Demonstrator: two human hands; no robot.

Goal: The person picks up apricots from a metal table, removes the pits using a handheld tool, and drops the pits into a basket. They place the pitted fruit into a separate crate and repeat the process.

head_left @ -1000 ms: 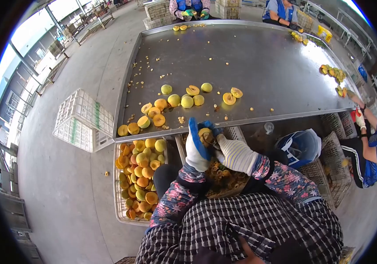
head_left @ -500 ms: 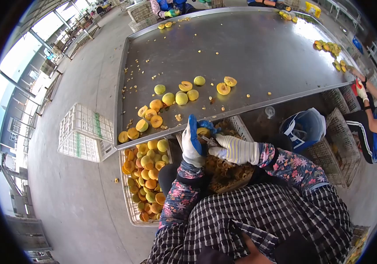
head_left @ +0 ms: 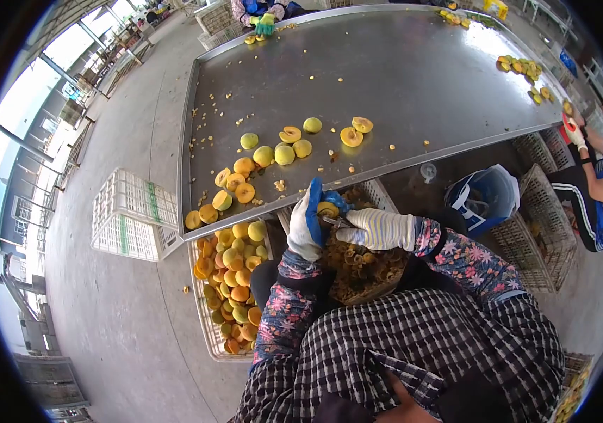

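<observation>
L hand, white glove w/ blue palm: fingers curled round a cut fruit, held above the scrap crate, just off the near edge of the worktop. R hand, striped glove: fingers closed on a slim metal tool, tip at or v. near the fruit; exact contact can't be told, too small.

Technique (my judgement): keep L grip firm but not crushing, flesh prob. soft. Cup fruit from below, thumb clear of tool's path. Short, shallow strokes w/ R, turning fruit w/ L rather than twisting R wrist. Stay over the crate so bits drop there, not on floor. Tool may slip on wet flesh, so brace R against L.

Vs. 0.5 s ago: own hands approx. same pose, fruit & tool showing a bit clearer. Fruit group on worktop same layout; whole view shifted slightly. Main change: co-worker's green-gloved hands, far edge, now over the halves there; were beside them. Filled crate, L of knees, looks unchanged.
</observation>
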